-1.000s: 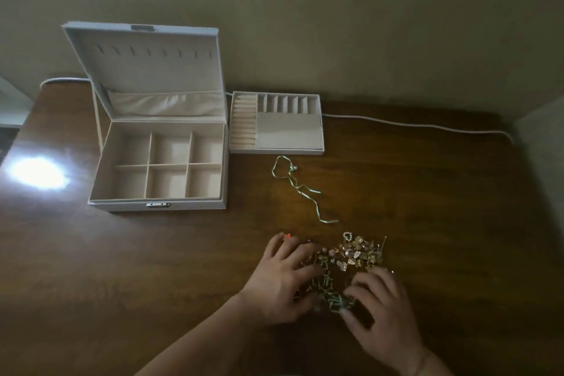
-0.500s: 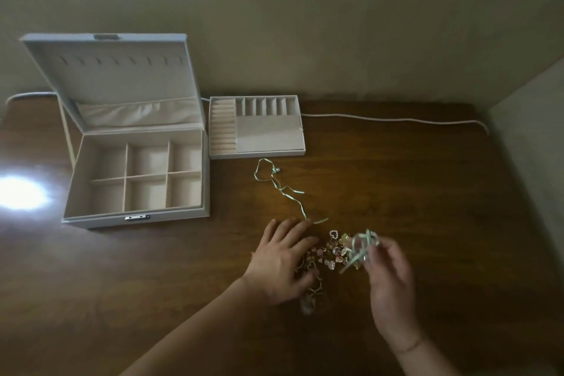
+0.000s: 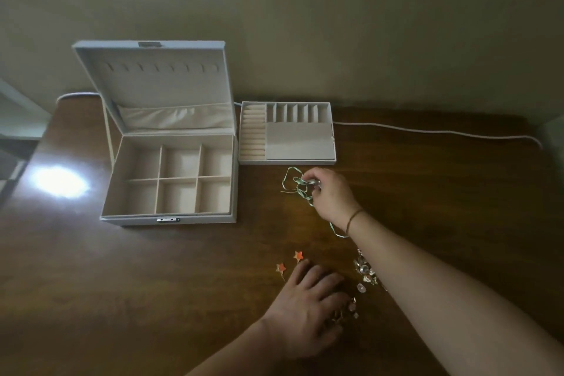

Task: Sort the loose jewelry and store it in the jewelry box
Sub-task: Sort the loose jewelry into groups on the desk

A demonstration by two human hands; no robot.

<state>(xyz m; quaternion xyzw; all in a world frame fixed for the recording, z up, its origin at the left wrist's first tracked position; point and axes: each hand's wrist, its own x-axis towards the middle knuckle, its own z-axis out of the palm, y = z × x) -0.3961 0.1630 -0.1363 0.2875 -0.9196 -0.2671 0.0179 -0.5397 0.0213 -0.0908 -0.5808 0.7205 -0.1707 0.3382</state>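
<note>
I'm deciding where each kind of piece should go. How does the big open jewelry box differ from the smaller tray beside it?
The jewelry box has a hinged lid standing open; the tray has no lid. The jewelry box is larger and deeper, the tray shallow. The jewelry box holds six square compartments; the tray has a column of ring rolls, a row of narrow slots and one flat panel. Both are pale outside, beige-lined, and look empty.

A white cable (image 3: 427,130) runs along the wooden table (image 3: 122,284) by the wall (image 3: 335,24).
</note>
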